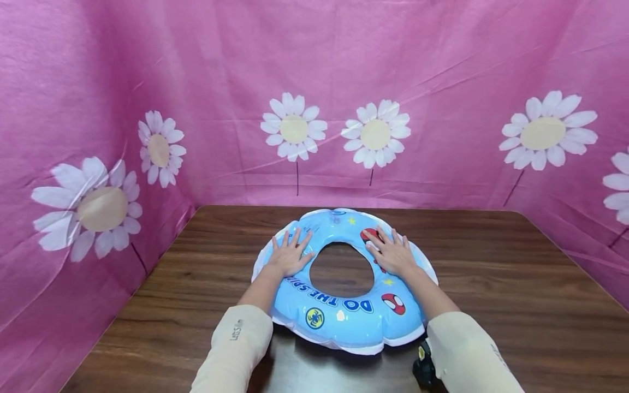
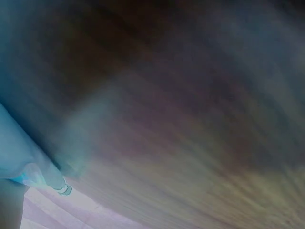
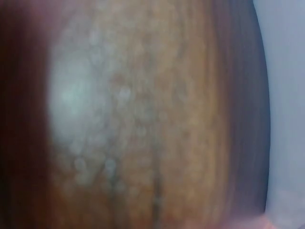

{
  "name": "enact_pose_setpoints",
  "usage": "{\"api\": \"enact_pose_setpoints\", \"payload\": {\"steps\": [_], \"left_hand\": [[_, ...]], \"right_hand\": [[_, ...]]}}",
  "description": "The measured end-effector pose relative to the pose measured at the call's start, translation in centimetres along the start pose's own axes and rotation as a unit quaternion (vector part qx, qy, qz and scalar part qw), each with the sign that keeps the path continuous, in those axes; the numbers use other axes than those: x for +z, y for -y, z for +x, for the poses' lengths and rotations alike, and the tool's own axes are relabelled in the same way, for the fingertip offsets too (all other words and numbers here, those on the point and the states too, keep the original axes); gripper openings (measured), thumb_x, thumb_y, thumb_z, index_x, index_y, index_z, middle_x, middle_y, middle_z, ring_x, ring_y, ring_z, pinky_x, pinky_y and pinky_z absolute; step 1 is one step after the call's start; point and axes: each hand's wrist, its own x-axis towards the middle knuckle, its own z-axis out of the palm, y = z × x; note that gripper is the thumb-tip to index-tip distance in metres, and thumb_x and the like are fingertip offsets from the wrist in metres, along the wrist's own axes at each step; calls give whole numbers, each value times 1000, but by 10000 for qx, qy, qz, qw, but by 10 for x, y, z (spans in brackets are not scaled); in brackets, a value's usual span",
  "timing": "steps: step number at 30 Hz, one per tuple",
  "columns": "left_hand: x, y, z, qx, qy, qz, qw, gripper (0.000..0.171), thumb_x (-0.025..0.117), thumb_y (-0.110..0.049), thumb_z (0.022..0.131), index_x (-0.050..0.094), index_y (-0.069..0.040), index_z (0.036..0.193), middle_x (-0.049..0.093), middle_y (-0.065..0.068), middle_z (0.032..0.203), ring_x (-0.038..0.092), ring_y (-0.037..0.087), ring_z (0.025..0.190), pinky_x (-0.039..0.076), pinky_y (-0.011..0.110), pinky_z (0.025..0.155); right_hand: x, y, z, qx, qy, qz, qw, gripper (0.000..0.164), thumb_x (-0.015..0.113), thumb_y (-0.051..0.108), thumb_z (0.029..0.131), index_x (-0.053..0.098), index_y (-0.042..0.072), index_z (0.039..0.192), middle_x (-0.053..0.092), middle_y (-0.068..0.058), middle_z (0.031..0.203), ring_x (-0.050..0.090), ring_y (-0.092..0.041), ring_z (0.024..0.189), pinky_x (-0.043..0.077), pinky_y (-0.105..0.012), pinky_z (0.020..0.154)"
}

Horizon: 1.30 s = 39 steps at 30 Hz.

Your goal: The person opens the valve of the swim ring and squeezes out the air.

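So there's a light-blue inflatable swim ring (image 1: 349,330) with "DO THE" lettering sitting on the wood-grain table (image 1: 501,273), its far side right up by the table's 12 o'clock edge. Left hand (image 1: 289,256) is flat on it around 10 o'clock and right hand (image 1: 392,256) around 2, both wide open, fingers spread, just resting there without gripping anything. Some black object (image 1: 423,371), can't tell what, is near the ring's 5 o'clock, and a pink daisy-print curtain (image 1: 442,54) hangs behind at 12.
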Motion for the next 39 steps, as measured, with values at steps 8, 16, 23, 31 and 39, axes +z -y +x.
{"api": "enact_pose_setpoints", "payload": {"steps": [8,16,23,31,39], "left_hand": [[-2,-2,2,-71,89,33,9999,62,21,-57,95,7,-29,149,5,9,152,1,39,135,-1,64,100],[-5,-3,2,-143,181,32,9997,62,20,-57,95,7,-29,149,5,9,152,1,39,135,-1,63,100],[2,1,6,-109,119,-116,9998,63,16,-60,94,6,-31,148,4,9,153,-2,39,135,-7,63,99],[-5,-5,3,-206,285,-16,9994,61,20,-56,95,11,-29,149,5,8,153,-1,37,135,-3,61,101],[-7,-5,3,-220,317,74,9992,61,22,-56,95,13,-28,149,8,10,152,1,40,135,1,64,100]], "right_hand": [[-3,0,1,17,103,-33,9999,56,29,51,96,31,23,145,20,-15,149,6,-49,131,2,-63,100],[-6,1,3,151,319,-142,9993,59,27,53,95,32,21,144,18,-13,150,4,-46,132,1,-62,101],[-4,1,2,144,340,-129,9992,59,27,53,96,33,19,144,19,-14,150,4,-46,132,1,-62,101],[-6,1,2,209,416,-89,9989,60,26,54,95,32,20,144,17,-13,150,3,-46,133,0,-61,101],[-7,2,2,233,461,-78,9986,61,25,55,95,32,19,144,17,-14,150,2,-46,132,-1,-62,101]]}}
